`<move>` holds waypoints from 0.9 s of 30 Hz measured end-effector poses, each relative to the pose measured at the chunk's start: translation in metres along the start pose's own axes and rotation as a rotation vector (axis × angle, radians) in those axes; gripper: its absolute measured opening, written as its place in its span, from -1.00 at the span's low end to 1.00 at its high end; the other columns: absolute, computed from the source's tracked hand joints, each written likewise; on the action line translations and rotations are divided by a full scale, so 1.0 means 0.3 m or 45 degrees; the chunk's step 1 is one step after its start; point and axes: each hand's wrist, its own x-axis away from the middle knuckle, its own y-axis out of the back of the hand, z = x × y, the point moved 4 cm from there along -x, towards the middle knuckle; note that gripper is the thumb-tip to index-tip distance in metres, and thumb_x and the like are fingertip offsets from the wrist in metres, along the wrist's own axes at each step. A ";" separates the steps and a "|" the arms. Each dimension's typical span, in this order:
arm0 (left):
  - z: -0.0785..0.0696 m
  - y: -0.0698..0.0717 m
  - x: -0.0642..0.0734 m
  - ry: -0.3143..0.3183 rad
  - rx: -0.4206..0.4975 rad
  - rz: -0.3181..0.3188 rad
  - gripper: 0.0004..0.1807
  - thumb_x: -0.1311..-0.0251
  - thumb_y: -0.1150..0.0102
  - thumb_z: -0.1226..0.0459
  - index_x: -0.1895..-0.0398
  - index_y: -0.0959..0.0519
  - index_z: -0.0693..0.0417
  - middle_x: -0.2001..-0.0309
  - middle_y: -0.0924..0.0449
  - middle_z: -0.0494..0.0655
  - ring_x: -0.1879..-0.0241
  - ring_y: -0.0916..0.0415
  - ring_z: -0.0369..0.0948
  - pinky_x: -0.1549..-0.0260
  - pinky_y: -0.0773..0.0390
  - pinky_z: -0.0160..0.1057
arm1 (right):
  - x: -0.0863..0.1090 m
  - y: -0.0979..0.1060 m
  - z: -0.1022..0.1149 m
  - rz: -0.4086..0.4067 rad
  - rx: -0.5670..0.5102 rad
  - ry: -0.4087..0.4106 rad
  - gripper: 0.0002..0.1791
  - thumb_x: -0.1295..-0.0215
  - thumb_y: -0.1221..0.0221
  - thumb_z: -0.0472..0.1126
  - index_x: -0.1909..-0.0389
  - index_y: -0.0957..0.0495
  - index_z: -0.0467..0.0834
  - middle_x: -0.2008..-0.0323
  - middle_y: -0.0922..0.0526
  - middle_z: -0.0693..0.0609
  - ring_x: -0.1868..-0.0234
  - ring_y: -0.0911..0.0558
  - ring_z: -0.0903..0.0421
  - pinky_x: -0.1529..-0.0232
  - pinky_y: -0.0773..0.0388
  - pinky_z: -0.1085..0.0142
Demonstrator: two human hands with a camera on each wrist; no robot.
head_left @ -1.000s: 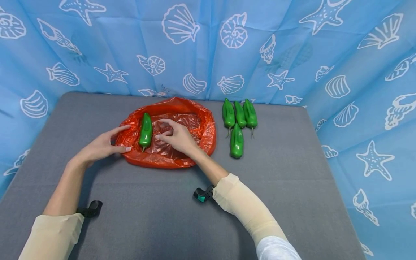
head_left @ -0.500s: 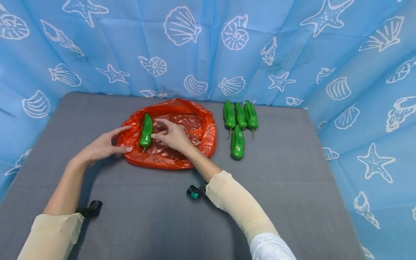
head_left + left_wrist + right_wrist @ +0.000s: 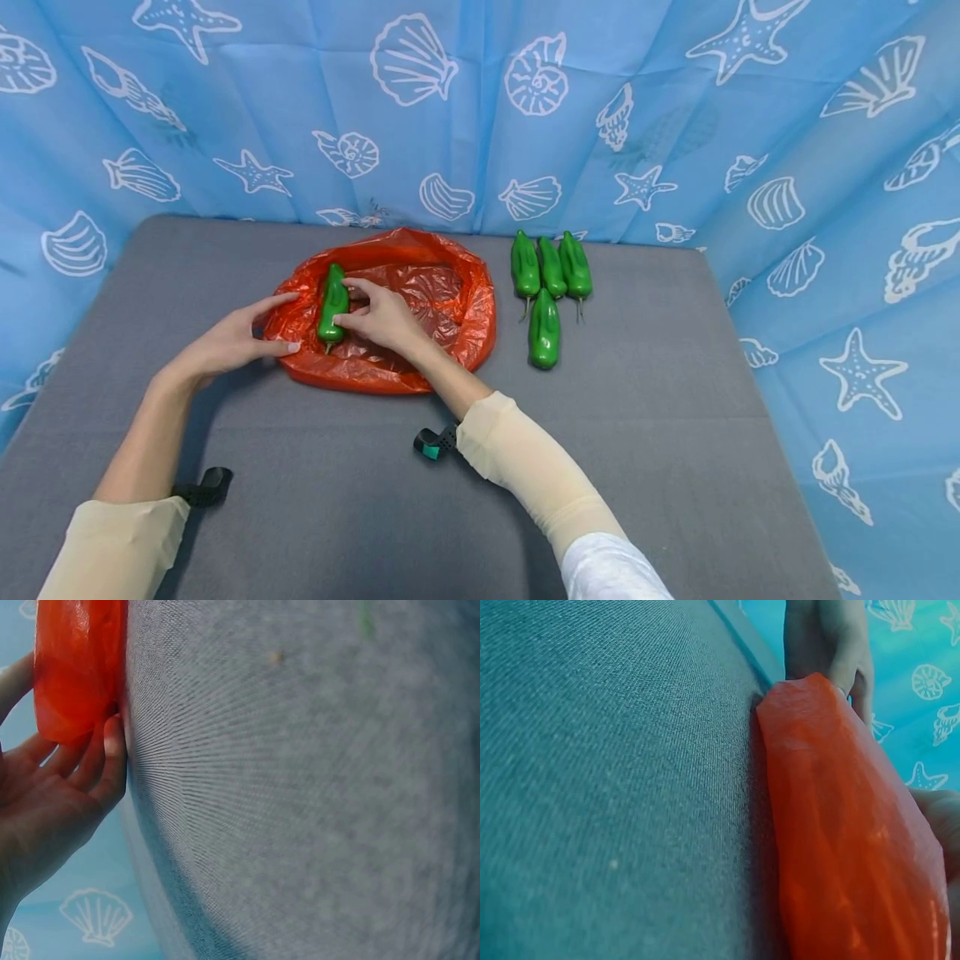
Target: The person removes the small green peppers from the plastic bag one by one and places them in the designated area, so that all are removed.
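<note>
A red plastic bag (image 3: 483, 312) lies with its mouth spread wide and its rim folded down. Inside, near the left wall, is one green chili pepper (image 3: 330, 321), stem end toward me. My right hand (image 3: 384, 318) reaches over the front right rim, its thumb and index tip touching the pepper's right side; the other fingers are partly hidden. My left hand (image 3: 232, 335) rests at the bag's left end, thumb and fingers spread against the rim. In the left wrist view the left fingers (image 3: 90, 765) lie along the bag's outer side. The right wrist view shows mostly the bag (image 3: 840, 825).
Several more green chili peppers (image 3: 543, 329) lie grouped to the right of the bag. Everything stands on a grey cloth-covered table (image 3: 637, 467). A blue curtain (image 3: 480, 108) with white shells and starfish hangs behind the table and at its sides.
My right hand has moved left from the middle of the bag to the pepper and now touches it. My left hand has stayed at the bag's left rim.
</note>
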 end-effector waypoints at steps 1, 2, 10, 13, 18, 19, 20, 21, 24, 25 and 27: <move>-0.002 0.000 0.000 -0.005 0.000 -0.001 -0.01 -0.26 -0.30 0.03 -0.61 0.06 -0.04 -0.53 0.25 0.41 -0.45 0.23 0.43 -0.23 0.05 0.54 | -0.002 -0.001 0.002 -0.003 0.027 0.007 -0.29 -0.24 -0.38 -0.08 -0.40 -0.38 -0.04 -0.12 -0.64 0.01 0.24 -0.66 0.33 0.29 -0.57 0.50; -0.003 -0.001 0.001 -0.009 0.000 -0.002 -0.01 -0.26 -0.30 0.03 -0.61 0.06 -0.04 -0.53 0.25 0.42 -0.45 0.23 0.43 -0.23 0.05 0.53 | -0.004 -0.002 0.004 -0.005 0.048 0.013 -0.28 -0.24 -0.38 -0.08 -0.41 -0.37 -0.04 -0.12 -0.64 0.01 0.24 -0.66 0.32 0.26 -0.56 0.51; -0.002 -0.001 -0.001 -0.007 0.000 -0.003 -0.01 -0.26 -0.30 0.01 -0.61 0.06 -0.08 -0.55 0.26 0.38 -0.46 0.22 0.39 -0.24 0.02 0.52 | -0.013 -0.010 0.029 -0.019 0.179 0.012 -0.32 -0.29 -0.32 0.02 -0.42 -0.38 0.09 -0.16 -0.61 0.06 -0.03 -0.60 0.17 0.02 -0.53 0.40; -0.002 -0.001 -0.002 -0.005 0.005 -0.005 -0.01 -0.25 -0.31 0.01 -0.61 0.05 -0.09 -0.55 0.26 0.38 -0.46 0.22 0.39 -0.23 0.02 0.53 | -0.018 -0.017 0.038 -0.047 0.238 -0.014 -0.31 -0.26 -0.33 0.08 -0.41 -0.38 0.14 -0.19 -0.58 0.08 -0.04 -0.58 0.18 0.02 -0.53 0.38; -0.002 -0.002 -0.003 -0.006 0.007 -0.005 -0.02 -0.26 -0.30 0.01 -0.61 0.05 -0.10 -0.55 0.26 0.38 -0.46 0.23 0.39 -0.23 0.03 0.53 | -0.031 -0.032 0.046 -0.090 0.351 -0.056 -0.25 -0.19 -0.36 0.16 -0.42 -0.37 0.20 -0.07 -0.62 0.10 0.18 -0.57 0.22 0.28 -0.52 0.41; -0.001 -0.002 -0.003 -0.007 0.008 -0.004 -0.02 -0.26 -0.30 0.02 -0.61 0.05 -0.10 -0.55 0.26 0.38 -0.46 0.23 0.39 -0.23 0.03 0.53 | -0.034 -0.035 0.047 -0.095 0.372 -0.062 -0.23 -0.18 -0.37 0.17 -0.42 -0.37 0.21 -0.04 -0.63 0.10 0.22 -0.56 0.23 0.33 -0.50 0.41; -0.001 -0.002 -0.003 -0.007 0.010 -0.004 -0.02 -0.26 -0.30 0.02 -0.61 0.05 -0.10 -0.54 0.25 0.38 -0.46 0.22 0.39 -0.23 0.02 0.53 | -0.036 -0.038 0.047 -0.098 0.392 -0.068 -0.22 -0.17 -0.37 0.18 -0.43 -0.36 0.22 -0.01 -0.63 0.10 0.26 -0.54 0.23 0.38 -0.48 0.42; 0.000 -0.002 -0.003 -0.007 0.011 -0.003 -0.02 -0.26 -0.30 0.02 -0.61 0.05 -0.09 -0.54 0.25 0.38 -0.46 0.22 0.39 -0.23 0.02 0.53 | -0.038 -0.041 0.048 -0.101 0.411 -0.074 -0.21 -0.16 -0.37 0.19 -0.43 -0.35 0.24 0.01 -0.63 0.10 0.28 -0.53 0.23 0.40 -0.47 0.42; 0.003 -0.003 -0.004 -0.009 0.009 -0.002 -0.02 -0.26 -0.30 0.02 -0.61 0.06 -0.09 -0.54 0.26 0.39 -0.46 0.22 0.40 -0.23 0.03 0.53 | -0.041 -0.045 0.050 -0.108 0.451 -0.087 -0.18 -0.15 -0.38 0.20 -0.44 -0.32 0.27 0.02 -0.62 0.11 0.30 -0.51 0.24 0.44 -0.44 0.42; 0.004 -0.002 -0.005 -0.011 0.008 -0.002 -0.02 -0.26 -0.30 0.01 -0.61 0.06 -0.09 -0.54 0.26 0.39 -0.46 0.23 0.40 -0.23 0.03 0.53 | -0.040 -0.046 0.051 -0.111 0.460 -0.088 -0.18 -0.15 -0.38 0.19 -0.44 -0.32 0.28 0.01 -0.61 0.12 0.30 -0.51 0.24 0.45 -0.44 0.42; 0.006 -0.002 -0.006 -0.015 0.003 -0.003 -0.02 -0.26 -0.30 0.01 -0.61 0.06 -0.09 -0.54 0.26 0.40 -0.45 0.23 0.41 -0.23 0.04 0.54 | -0.039 -0.047 0.053 -0.112 0.476 -0.095 -0.18 -0.15 -0.38 0.17 -0.45 -0.30 0.29 0.02 -0.61 0.13 0.31 -0.50 0.24 0.47 -0.43 0.41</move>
